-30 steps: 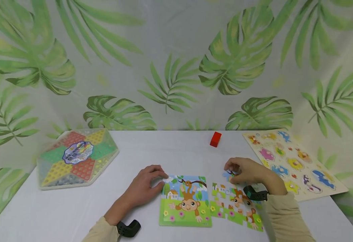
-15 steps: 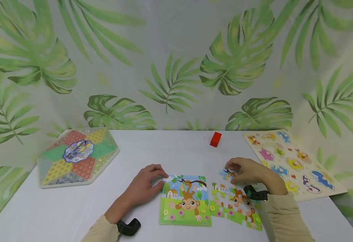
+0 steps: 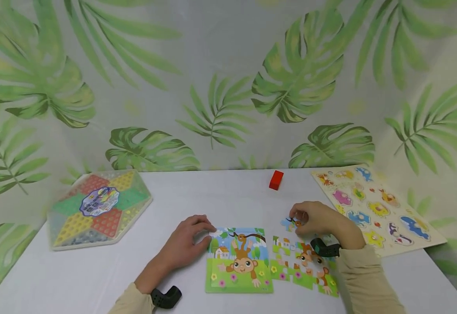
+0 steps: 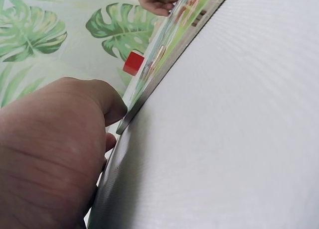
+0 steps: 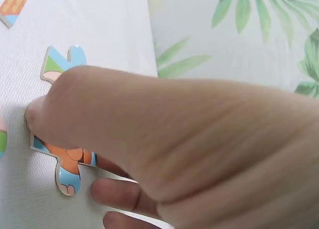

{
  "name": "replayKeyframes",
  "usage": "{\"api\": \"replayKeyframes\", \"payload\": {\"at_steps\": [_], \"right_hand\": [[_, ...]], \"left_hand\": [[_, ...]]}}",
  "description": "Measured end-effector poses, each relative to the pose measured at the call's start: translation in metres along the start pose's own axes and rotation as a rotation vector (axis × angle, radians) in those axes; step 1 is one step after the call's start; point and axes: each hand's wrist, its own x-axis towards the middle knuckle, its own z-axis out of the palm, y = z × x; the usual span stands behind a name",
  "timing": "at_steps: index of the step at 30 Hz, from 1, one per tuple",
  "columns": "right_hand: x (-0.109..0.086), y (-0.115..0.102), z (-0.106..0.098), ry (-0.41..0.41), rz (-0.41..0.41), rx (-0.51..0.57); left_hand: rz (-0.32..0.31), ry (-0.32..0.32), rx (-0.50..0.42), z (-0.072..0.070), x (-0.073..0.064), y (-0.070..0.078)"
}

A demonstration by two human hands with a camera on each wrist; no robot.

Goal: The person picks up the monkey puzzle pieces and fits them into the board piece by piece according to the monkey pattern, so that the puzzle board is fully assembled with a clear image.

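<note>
My left hand (image 3: 187, 244) rests beside a square picture board (image 3: 241, 266) showing a hanging monkey. Its index fingertip and thumb touch the board's upper left corner; in the left wrist view the thumb (image 4: 113, 107) lies along the edge. To the right, my right hand (image 3: 320, 222) pinches blue jigsaw pieces (image 3: 286, 223) with a brown branch, just above a partly assembled monkey jigsaw (image 3: 285, 272). In the right wrist view the thumb covers the middle of these pieces (image 5: 70, 176), which lie on the white cloth. The remaining fingers are curled beside them.
A red block (image 3: 276, 179) lies at the table's back. A hexagonal Chinese checkers box (image 3: 106, 207) sits at the left, and an animal knob-puzzle board (image 3: 381, 213) at the right, close to my right forearm. A leaf-patterned cloth (image 3: 220, 87) hangs behind.
The blue pieces under my right hand have shifted slightly left and show more of themselves. My left hand has stayed at the board's corner. The head view has tilted a little.
</note>
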Motion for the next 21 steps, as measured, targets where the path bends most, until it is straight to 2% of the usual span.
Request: {"api": "replayKeyframes", "payload": {"at_steps": [6,8,11,16,21], "right_hand": [[0.0041,-0.0027,-0.0020,-0.013,0.031,0.046],[0.0052,-0.0021,-0.0011,-0.011,0.018,0.058],[0.0066,-0.0007,0.0004,-0.010,-0.012,0.034],[0.0075,0.0000,-0.0004,-0.011,-0.011,0.019],[0.0069,0.0006,-0.0011,-0.011,-0.021,0.014]], "left_hand": [[0.007,0.014,-0.004,-0.0003,0.0027,-0.0013],[0.010,0.014,-0.010,-0.0006,0.0031,-0.0012],[0.012,0.012,-0.012,-0.0006,0.0029,-0.0010],[0.019,0.011,0.008,-0.0010,0.0042,-0.0011],[0.001,0.006,-0.002,-0.0008,0.0028,-0.0003]]}}
